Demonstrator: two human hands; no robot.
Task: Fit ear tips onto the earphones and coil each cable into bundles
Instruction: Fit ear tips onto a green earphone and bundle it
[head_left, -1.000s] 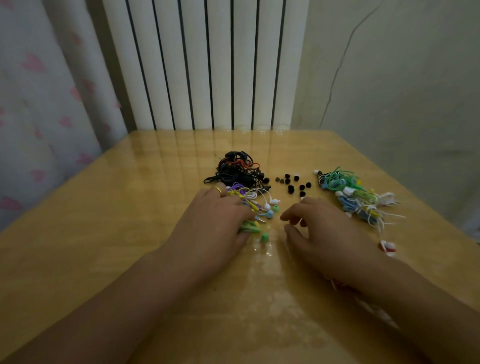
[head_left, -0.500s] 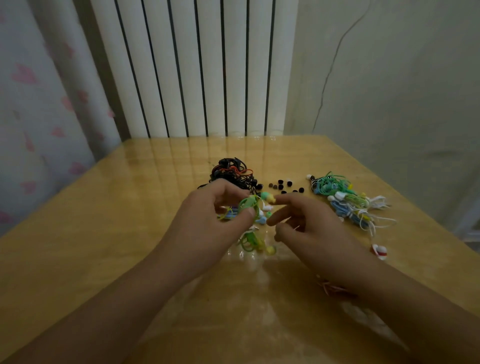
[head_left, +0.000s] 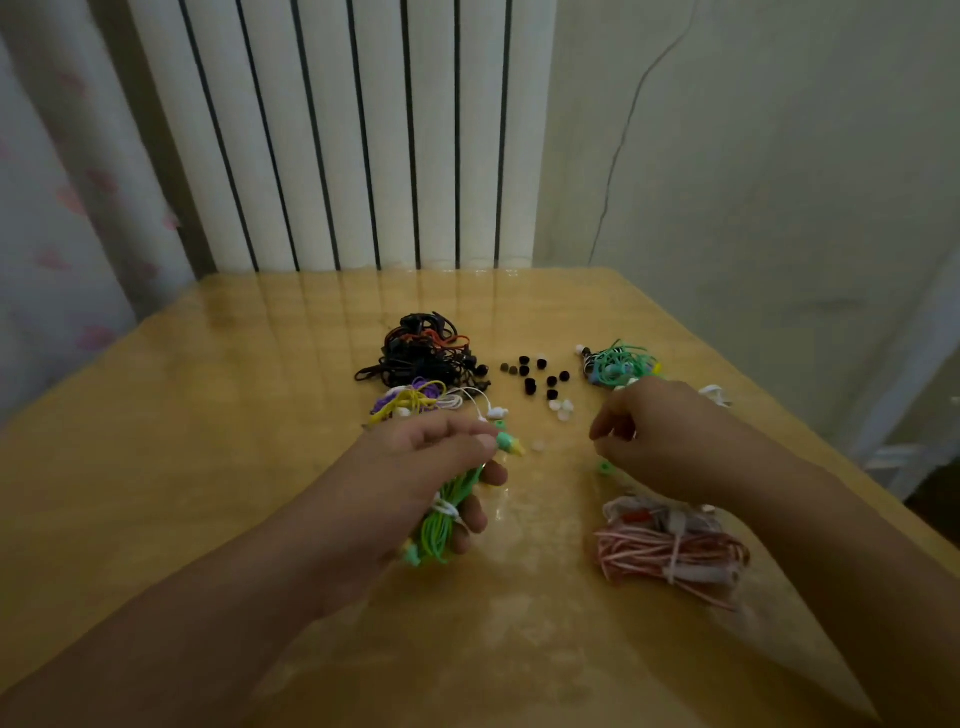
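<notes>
My left hand is closed around a bundled green earphone cable, with one green earbud sticking out between thumb and forefinger. My right hand hovers to the right with fingers curled; whether it pinches anything I cannot tell. Loose black ear tips and a few white ear tips lie beyond the hands. A tangle of black earphones and a mixed purple, yellow and white tangle lie at the back left.
A pink coiled bundle lies under my right forearm. A green and blue earphone pile sits at the back right. The wooden table ends at a white radiator and a wall.
My left hand has lifted the green earphone out of the pile and drawn it toward me. My right hand moved away to the right, uncovering the pink bundle.
</notes>
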